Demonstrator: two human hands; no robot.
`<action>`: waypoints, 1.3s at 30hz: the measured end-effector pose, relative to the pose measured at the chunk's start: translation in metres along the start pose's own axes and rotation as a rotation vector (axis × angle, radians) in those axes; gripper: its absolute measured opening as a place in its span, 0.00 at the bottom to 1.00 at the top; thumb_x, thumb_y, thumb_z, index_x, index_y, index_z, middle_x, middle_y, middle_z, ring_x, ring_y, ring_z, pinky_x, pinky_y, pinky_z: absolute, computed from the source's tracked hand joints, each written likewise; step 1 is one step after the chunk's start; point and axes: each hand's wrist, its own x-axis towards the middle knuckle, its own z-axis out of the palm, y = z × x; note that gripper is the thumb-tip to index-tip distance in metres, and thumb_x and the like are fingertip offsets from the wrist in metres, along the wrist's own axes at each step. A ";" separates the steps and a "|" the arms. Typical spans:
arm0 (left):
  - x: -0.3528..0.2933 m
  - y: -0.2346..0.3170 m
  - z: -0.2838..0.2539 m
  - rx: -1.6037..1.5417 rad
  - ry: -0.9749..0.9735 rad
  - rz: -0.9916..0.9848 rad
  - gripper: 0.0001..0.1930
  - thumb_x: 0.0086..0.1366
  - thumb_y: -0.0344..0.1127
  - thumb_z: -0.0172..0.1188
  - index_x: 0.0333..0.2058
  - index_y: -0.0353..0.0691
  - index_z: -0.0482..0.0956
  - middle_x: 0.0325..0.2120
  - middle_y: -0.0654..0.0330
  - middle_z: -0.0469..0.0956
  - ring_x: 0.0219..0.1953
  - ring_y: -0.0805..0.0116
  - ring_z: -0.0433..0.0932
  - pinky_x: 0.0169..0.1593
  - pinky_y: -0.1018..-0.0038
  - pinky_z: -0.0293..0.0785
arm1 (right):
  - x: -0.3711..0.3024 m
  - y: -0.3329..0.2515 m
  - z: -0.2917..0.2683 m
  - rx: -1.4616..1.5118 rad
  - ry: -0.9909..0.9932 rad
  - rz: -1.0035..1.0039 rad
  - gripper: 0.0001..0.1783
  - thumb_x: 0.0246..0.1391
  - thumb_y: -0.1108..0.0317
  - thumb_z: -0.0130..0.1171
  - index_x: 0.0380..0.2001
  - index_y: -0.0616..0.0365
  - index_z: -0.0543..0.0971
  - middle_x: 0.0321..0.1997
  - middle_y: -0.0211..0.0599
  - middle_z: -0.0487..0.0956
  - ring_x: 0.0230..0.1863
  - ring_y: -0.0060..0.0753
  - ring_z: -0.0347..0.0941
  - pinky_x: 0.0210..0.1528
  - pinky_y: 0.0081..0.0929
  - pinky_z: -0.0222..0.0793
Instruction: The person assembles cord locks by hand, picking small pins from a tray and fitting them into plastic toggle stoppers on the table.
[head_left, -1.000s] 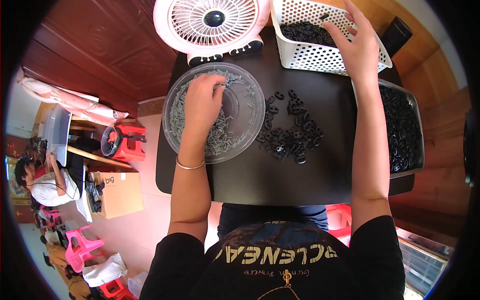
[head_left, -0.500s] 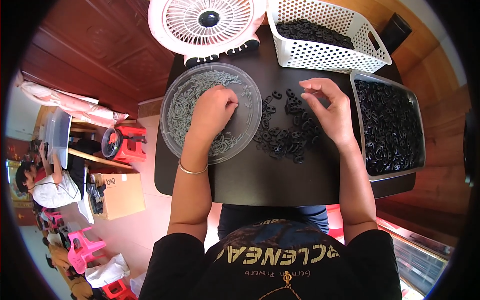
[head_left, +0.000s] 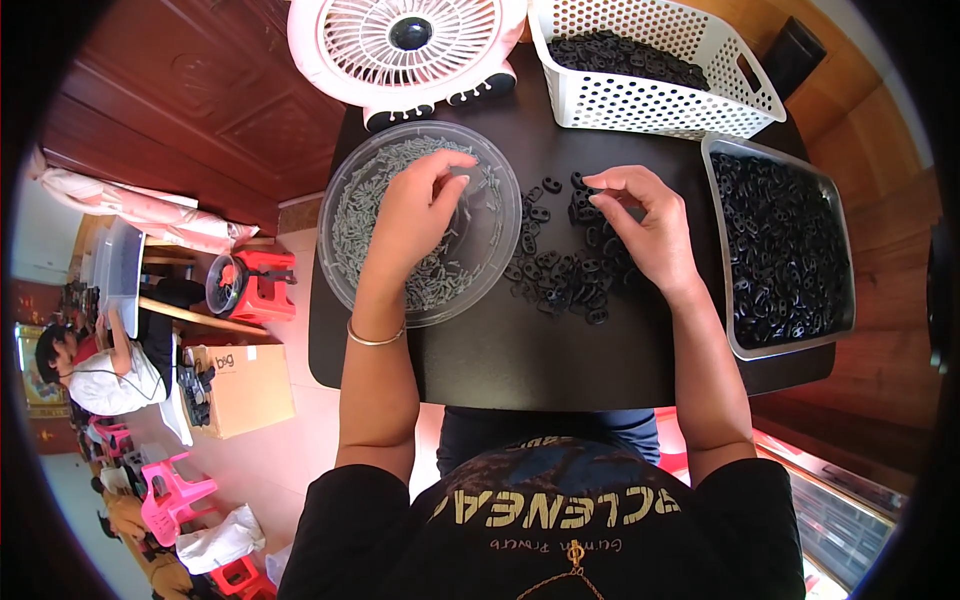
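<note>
My left hand rests over a clear round bowl of small grey pieces, its fingertips pinched together above them. Whether a piece sits between the fingers cannot be made out. My right hand hovers over a loose pile of small black parts on the black table, fingers curled down toward the pile's far side. A thin bangle circles my left wrist.
A white fan lies at the table's far edge. A white perforated basket of black parts stands at the back right, and a grey tray full of black parts sits at the right. Another person sits far left.
My right hand came back from the white basket to the black pile on the table. My left hand stayed in the clear bowl, shifting slightly.
</note>
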 end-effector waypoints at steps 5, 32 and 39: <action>0.001 -0.009 -0.002 0.066 0.222 0.196 0.09 0.55 0.25 0.54 0.37 0.38 0.75 0.25 0.63 0.73 0.24 0.76 0.69 0.29 0.80 0.66 | 0.000 0.000 0.001 -0.001 -0.008 -0.007 0.11 0.43 0.80 0.57 0.34 0.59 0.78 0.33 0.35 0.76 0.31 0.25 0.74 0.34 0.19 0.71; -0.009 0.002 0.005 0.236 -0.275 0.338 0.04 0.43 0.23 0.59 0.21 0.35 0.72 0.18 0.58 0.68 0.22 0.64 0.71 0.27 0.73 0.67 | -0.001 -0.002 -0.001 -0.017 -0.078 0.019 0.09 0.46 0.80 0.56 0.34 0.62 0.78 0.32 0.34 0.76 0.32 0.23 0.74 0.36 0.17 0.70; -0.012 0.007 0.001 0.326 -0.248 0.300 0.03 0.40 0.25 0.55 0.16 0.35 0.70 0.15 0.52 0.71 0.23 0.53 0.72 0.37 0.68 0.71 | -0.002 -0.002 -0.006 -0.081 -0.153 0.010 0.07 0.44 0.78 0.58 0.30 0.58 0.78 0.29 0.33 0.76 0.25 0.24 0.73 0.28 0.20 0.69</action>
